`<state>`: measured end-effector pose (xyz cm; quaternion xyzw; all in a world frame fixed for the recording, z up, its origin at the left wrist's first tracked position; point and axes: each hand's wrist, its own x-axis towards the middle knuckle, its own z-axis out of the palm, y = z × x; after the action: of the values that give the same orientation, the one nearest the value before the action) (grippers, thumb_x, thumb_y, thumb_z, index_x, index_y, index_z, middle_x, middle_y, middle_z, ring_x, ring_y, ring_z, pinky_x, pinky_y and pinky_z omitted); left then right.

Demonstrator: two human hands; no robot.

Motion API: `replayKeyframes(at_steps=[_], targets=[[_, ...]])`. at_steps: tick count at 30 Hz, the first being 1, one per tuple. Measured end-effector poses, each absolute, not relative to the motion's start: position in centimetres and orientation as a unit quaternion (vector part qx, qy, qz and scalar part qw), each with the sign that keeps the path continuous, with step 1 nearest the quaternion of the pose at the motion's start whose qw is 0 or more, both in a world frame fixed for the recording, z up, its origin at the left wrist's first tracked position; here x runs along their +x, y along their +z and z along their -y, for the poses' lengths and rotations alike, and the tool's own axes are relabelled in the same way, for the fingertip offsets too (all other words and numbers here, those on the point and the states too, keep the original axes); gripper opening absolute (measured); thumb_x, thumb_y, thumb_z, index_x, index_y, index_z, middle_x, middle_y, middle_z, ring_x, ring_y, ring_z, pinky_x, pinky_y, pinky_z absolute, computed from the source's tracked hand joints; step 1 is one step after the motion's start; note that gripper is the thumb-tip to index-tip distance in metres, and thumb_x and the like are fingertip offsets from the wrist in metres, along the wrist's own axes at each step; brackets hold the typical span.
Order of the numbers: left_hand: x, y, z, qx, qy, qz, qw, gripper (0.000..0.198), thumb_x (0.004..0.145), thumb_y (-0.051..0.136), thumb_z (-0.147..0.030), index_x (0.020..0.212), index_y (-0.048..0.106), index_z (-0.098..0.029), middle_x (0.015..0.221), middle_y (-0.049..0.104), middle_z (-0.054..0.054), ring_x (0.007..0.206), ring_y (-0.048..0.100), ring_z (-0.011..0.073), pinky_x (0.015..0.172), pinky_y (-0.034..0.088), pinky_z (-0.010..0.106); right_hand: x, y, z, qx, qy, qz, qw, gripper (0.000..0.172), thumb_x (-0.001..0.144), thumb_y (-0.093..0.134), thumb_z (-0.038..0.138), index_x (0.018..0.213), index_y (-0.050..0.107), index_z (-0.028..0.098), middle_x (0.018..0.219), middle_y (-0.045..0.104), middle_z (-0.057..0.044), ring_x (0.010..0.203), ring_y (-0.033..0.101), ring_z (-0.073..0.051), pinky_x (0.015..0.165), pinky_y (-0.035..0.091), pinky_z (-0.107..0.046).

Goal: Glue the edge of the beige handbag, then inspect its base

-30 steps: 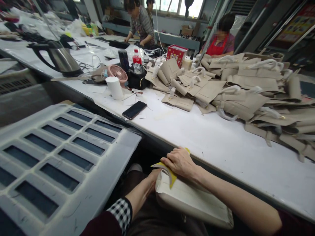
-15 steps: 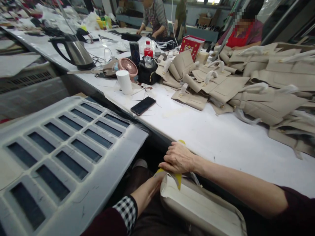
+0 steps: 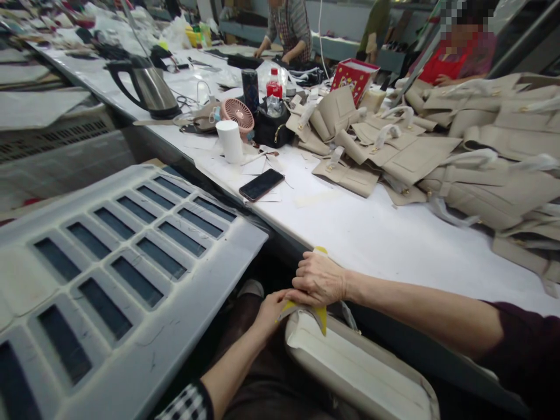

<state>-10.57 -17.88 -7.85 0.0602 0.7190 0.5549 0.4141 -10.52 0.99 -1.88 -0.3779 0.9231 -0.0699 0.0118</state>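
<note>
A beige handbag lies across my lap, its long pale base facing up. At its near-left end is a yellow piece, flat and curved with a pointed tip over the base; its exact kind is unclear. My right hand is closed over this yellow piece, knuckles up, with a bit of yellow showing above the hand. My left hand pinches the piece's left edge, its fingertips against the right hand's fingers. The right hand partly covers the piece, and the bag's lower side is hidden.
On my left stands a pale panel with rows of dark slots. The white table holds a phone, a white roll, a pink fan, a kettle and heaped beige bag pieces. Co-workers are beyond.
My left hand has moved up from beside the bag's end to meet the right hand's fingers. The right hand stays nearly in place on the yellow piece. The view has shifted slightly.
</note>
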Motion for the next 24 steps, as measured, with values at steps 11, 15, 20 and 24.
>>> replayKeyframes(at_steps=[11,15,20,24], targets=[[-8.5,-0.7,19.8,0.21,0.408,-0.835,0.304,0.018,0.081,0.07,-0.038,0.082,0.069,-0.02,0.069,0.065,-0.001,0.066,0.057,0.018,0.059,0.035,0.026,-10.3,-1.7,-1.1,-0.389,-0.057,-0.92,0.0,0.052,0.102,0.03,0.045,0.064,0.057,0.019,0.058,0.062,-0.004,0.056,0.05,-0.016,0.065,0.022,-0.038],[-8.3,-0.9,19.5,0.234,0.367,-0.85,0.296,0.024,0.087,0.061,-0.041,0.077,0.065,-0.02,0.07,0.065,0.003,0.066,0.058,0.0203,0.06,0.032,0.028,-10.3,-1.6,-1.2,-0.394,-0.054,-0.918,0.008,0.053,0.102,0.028,0.044,0.065,0.058,0.019,0.058,0.062,-0.004,0.056,0.05,-0.016,0.065,0.021,-0.038],[-7.8,-0.7,19.2,0.265,0.338,-0.859,0.277,0.022,0.093,0.053,-0.034,0.078,0.061,-0.021,0.08,0.069,0.006,0.076,0.064,0.023,0.068,0.037,0.029,-9.4,-2.1,-1.4,-0.375,-0.065,-0.924,0.017,0.053,0.102,0.03,0.043,0.065,0.059,0.018,0.058,0.063,-0.005,0.055,0.049,-0.016,0.063,0.018,-0.037],[-7.8,-0.5,19.3,0.305,0.325,-0.859,0.252,0.022,0.094,0.05,-0.028,0.077,0.06,-0.019,0.081,0.068,0.005,0.078,0.064,0.0224,0.069,0.036,0.029,-7.5,-2.5,-1.1,-0.315,-0.068,-0.946,0.029,0.052,0.103,0.029,0.042,0.066,0.059,0.019,0.06,0.064,-0.004,0.055,0.049,-0.016,0.062,0.016,-0.037]])
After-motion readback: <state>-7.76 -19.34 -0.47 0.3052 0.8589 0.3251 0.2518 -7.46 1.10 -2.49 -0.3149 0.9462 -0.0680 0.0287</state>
